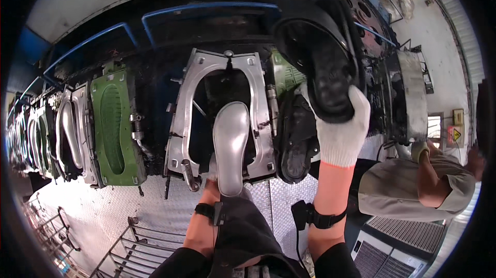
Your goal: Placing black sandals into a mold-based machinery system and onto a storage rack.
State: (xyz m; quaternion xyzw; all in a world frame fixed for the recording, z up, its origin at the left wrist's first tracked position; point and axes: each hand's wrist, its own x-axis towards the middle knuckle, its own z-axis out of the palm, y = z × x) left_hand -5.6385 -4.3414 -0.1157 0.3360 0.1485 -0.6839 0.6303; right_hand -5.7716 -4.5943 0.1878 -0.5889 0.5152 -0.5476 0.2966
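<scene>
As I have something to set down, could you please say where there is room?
The treadplate floor shows bare between the green sole mould and the metal rack. It is crowded from the silver mould frame across to the black sandal in the right hand.

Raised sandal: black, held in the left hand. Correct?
Not quite, wrong hand: the head view shows the raised sandal held in the right hand. Black is correct.

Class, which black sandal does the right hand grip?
The upper sandal, its lower end in the right hand; the other sandal is lower and left.
</scene>
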